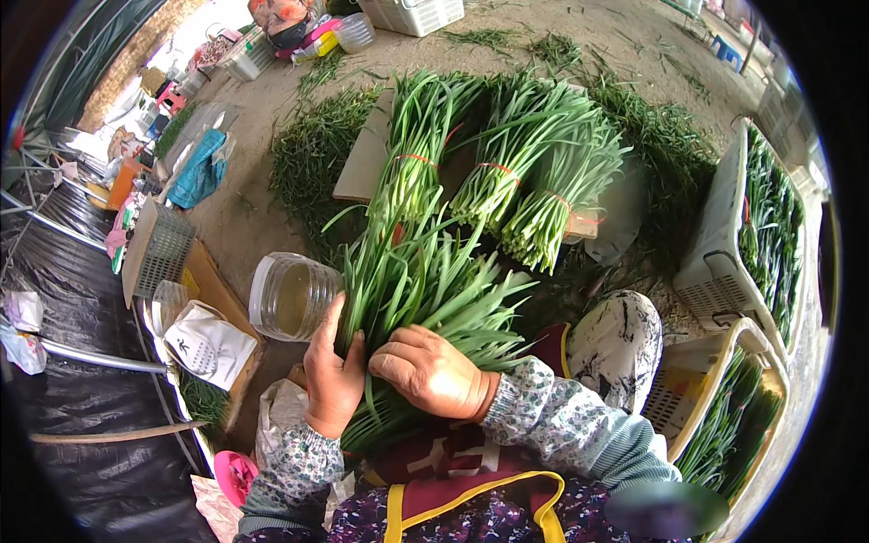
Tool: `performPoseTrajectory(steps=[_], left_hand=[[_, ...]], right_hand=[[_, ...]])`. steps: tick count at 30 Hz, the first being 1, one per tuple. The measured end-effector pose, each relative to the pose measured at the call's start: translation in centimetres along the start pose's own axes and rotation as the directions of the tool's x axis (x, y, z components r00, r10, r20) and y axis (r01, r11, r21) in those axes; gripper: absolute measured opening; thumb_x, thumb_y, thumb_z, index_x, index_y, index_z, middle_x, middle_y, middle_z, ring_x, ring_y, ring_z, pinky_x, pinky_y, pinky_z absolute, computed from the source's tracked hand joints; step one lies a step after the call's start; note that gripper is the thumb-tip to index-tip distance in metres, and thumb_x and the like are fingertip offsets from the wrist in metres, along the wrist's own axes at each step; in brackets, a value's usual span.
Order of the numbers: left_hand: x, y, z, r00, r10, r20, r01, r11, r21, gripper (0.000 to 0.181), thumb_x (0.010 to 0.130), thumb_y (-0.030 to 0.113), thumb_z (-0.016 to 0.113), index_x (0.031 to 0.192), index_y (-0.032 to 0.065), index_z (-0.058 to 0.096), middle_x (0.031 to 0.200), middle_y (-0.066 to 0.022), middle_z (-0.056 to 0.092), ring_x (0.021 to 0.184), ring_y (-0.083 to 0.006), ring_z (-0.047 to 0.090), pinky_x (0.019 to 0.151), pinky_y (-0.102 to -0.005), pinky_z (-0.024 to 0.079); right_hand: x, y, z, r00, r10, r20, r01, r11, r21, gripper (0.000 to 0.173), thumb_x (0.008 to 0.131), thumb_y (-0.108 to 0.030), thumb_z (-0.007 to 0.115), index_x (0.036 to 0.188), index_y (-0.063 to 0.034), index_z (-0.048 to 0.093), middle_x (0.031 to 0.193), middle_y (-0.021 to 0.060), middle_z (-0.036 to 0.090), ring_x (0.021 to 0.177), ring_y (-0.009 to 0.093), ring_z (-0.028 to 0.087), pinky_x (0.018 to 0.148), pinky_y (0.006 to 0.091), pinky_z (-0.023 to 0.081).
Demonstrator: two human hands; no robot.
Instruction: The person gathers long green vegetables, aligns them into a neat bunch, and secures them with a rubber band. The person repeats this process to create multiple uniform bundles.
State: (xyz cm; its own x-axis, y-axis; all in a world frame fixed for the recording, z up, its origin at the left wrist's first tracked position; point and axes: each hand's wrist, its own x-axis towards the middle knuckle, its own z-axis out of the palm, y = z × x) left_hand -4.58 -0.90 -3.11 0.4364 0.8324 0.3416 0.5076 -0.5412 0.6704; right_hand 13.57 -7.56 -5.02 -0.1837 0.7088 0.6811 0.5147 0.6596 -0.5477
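A loose bunch of garlic chives (421, 292) lies in front of my lap, its leaf tips fanning out to the upper right. My left hand (334, 380) wraps the bunch's left side, thumb and forefinger against the leaves. Curled fingers of my right hand (431, 373) hold leaves at the near side; their tips are hidden. Beyond, three tied bunches rest on a low board (366, 159): a left bunch (414, 163), a middle bunch (499, 170) and a right bunch (560, 207), each bound with a red band.
Left of the chives stands a clear plastic container (292, 296) with yellowish liquid. An upper white crate (713, 251) and a lower crate (689, 387), both holding chives, stand at right. Leaf trimmings (316, 153) litter the ground. A white bag (210, 343) lies at left.
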Motion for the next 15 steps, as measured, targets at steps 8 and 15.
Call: performPoseTrajectory(steps=[8,15], left_hand=[[-0.3,0.6,0.7,0.998,0.058,-0.005,-0.058,0.998,0.02,0.061,0.091,-0.009,0.065,0.15,-0.0012,0.05,0.137,-0.0236,0.064,0.125,-0.0372,0.065,0.108,-0.0409,0.049],[-0.5,0.7,0.4,0.997,0.048,-0.054,-0.047,0.999,0.018,0.061,0.092,-0.009,0.064,0.151,0.0,0.049,0.134,-0.0233,0.066,0.122,-0.0379,0.066,0.106,-0.0411,0.05]], right_hand=[[-2.5,-0.5,-1.0,0.942,0.336,0.014,-0.306,0.838,0.452,0.013,0.091,-0.001,0.071,0.102,-0.0032,0.065,0.089,0.0108,0.069,0.083,0.032,0.07,0.074,0.0387,0.057],[-5.1,-1.9,-7.7,0.839,0.442,0.317,-0.543,0.639,0.545,0.01,0.093,0.0,0.075,0.102,-0.004,0.071,0.096,0.0062,0.076,0.088,0.015,0.074,0.076,0.0274,0.059]])
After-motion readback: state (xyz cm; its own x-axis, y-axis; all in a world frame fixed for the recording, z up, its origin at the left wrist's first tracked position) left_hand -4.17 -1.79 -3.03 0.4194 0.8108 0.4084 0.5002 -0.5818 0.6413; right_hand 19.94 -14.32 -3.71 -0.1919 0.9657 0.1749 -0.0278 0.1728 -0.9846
